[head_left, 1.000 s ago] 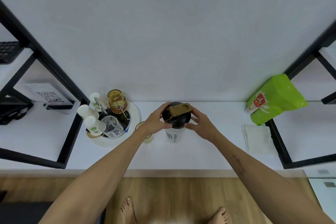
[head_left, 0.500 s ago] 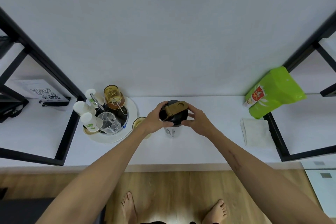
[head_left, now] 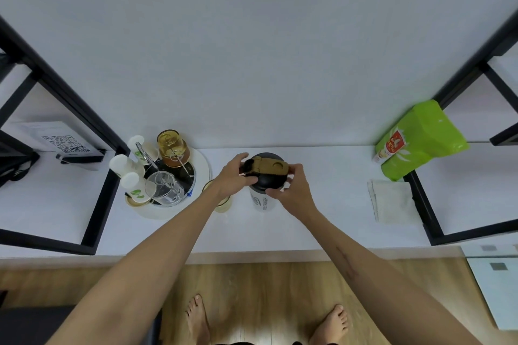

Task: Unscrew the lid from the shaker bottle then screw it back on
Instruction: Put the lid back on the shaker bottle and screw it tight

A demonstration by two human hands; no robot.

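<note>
At six o'clock, nearest the camera, two bare feet (head_left: 266,319) stand on a wooden floor (head_left: 252,283). Two bare forearms reach up from there toward the white surface (head_left: 322,221).

At the middle of that surface stands one shaker bottle (head_left: 263,200), upright, with a white body and dark print. Its black lid (head_left: 269,180), with a tan flip cap on top, sits on the bottle. The left hand (head_left: 232,176) has a closed grip on the lid's nine o'clock side, thumb near, fingers curled over the far edge. The right hand (head_left: 293,189) has a closed grip on the three to five o'clock side, fingertips pinching the rim. Whether the lid is tight or loose cannot be told.

Just beside the bottle at nine o'clock, one small yellowish jar (head_left: 222,203) is half hidden under the left wrist. Further toward nine o'clock, one round white tray (head_left: 201,173) carries three white bottles (head_left: 126,165), one clear glass (head_left: 165,187) and one amber glass (head_left: 171,147).

At three o'clock lies one folded cloth (head_left: 391,202); beyond it, at two o'clock, one green pouch (head_left: 417,140) leans against a black frame (head_left: 420,202). A second black frame (head_left: 103,199) stands at nine o'clock, with one QR-code card (head_left: 66,140) behind it.
</note>
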